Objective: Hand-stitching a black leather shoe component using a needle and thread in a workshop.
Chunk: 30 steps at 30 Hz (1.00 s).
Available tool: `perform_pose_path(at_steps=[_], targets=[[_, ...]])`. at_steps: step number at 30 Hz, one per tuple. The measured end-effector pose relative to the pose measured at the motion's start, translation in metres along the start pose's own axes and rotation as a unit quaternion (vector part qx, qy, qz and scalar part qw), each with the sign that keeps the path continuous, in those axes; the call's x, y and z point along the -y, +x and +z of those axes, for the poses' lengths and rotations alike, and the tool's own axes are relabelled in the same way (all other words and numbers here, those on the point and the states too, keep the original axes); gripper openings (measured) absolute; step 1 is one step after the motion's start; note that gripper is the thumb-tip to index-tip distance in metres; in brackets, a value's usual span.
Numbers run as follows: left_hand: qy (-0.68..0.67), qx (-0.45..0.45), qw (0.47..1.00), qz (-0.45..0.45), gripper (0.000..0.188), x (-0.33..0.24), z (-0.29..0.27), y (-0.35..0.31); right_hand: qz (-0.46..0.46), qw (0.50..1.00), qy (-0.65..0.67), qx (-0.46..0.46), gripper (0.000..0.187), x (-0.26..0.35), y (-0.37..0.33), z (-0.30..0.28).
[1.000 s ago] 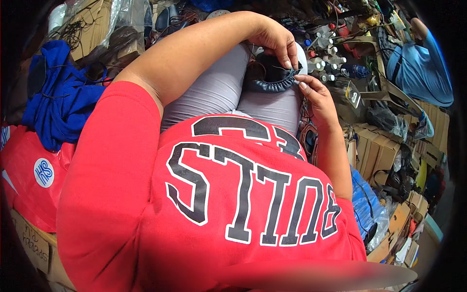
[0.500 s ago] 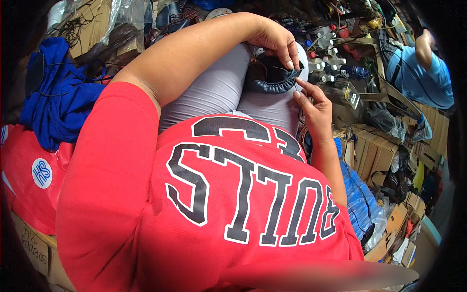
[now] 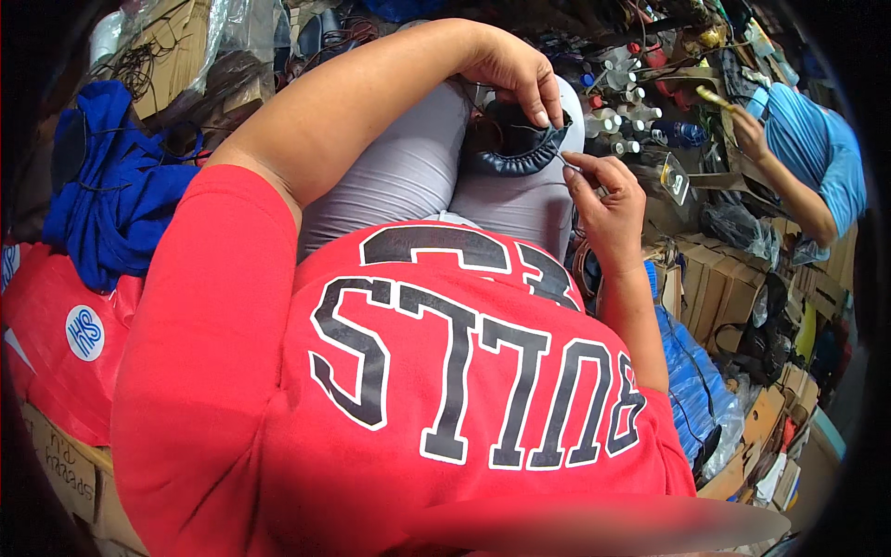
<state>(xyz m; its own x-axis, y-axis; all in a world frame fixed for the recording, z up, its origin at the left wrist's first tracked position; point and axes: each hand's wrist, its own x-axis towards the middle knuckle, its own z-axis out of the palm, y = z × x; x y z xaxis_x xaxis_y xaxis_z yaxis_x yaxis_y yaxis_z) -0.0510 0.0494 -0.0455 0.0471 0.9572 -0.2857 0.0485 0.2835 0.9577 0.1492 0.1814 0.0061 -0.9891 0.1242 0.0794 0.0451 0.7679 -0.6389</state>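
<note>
In the head view, a dark shoe with a gathered, ridged edge is rested on the right thigh of the grey trousers, near the knee, its hollow partly shadowed. Its far right edge is gripped by the left hand, which is brought over from above with the wrist bent; the thumb and forefinger are pressed close together on the rim, and the other fingers are partly hidden behind them. By the right hand, set just beside the same edge, a thin pale piece is pinched between thumb and forefinger, with only a narrow gap left between the tips; the remaining fingers are loosely curled. The piece is directed at the rim, but whether it is a needle or a thread cannot be told. The lower middle is filled by the red shirt. Bottles are clustered beyond the right knee. At the upper right, a yellowish stick is held by a co-worker's hand, below a blue sleeve. On the left, a blue cloth is heaped beside a red bag; on the right, cardboard is stacked near a blue sack.
</note>
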Motion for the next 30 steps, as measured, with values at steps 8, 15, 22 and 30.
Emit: perform_pose_path(at_steps=[8, 15, 22, 30], targets=[[-0.027, 0.016, 1.000, -0.002, 0.038, -0.004, -0.001, -0.007, 0.032, 0.995, 0.098, 0.008, 0.015, -0.006, 0.005, 0.005], [-0.040, -0.007, 0.999, 0.028, 0.036, 0.000, 0.003, -0.004, 0.062, 0.994, 0.086, 0.028, 0.015, 0.004, 0.008, 0.000], [-0.068, 0.025, 0.996, 0.044, 0.038, 0.002, 0.000, -0.008, 0.041, 0.994, 0.089, 0.041, 0.015, -0.001, 0.008, -0.004], [-0.130, 0.048, 0.989, 0.045, 0.039, 0.010, -0.002, -0.008, 0.019, 0.997, 0.073, 0.002, 0.013, -0.003, 0.003, 0.005]])
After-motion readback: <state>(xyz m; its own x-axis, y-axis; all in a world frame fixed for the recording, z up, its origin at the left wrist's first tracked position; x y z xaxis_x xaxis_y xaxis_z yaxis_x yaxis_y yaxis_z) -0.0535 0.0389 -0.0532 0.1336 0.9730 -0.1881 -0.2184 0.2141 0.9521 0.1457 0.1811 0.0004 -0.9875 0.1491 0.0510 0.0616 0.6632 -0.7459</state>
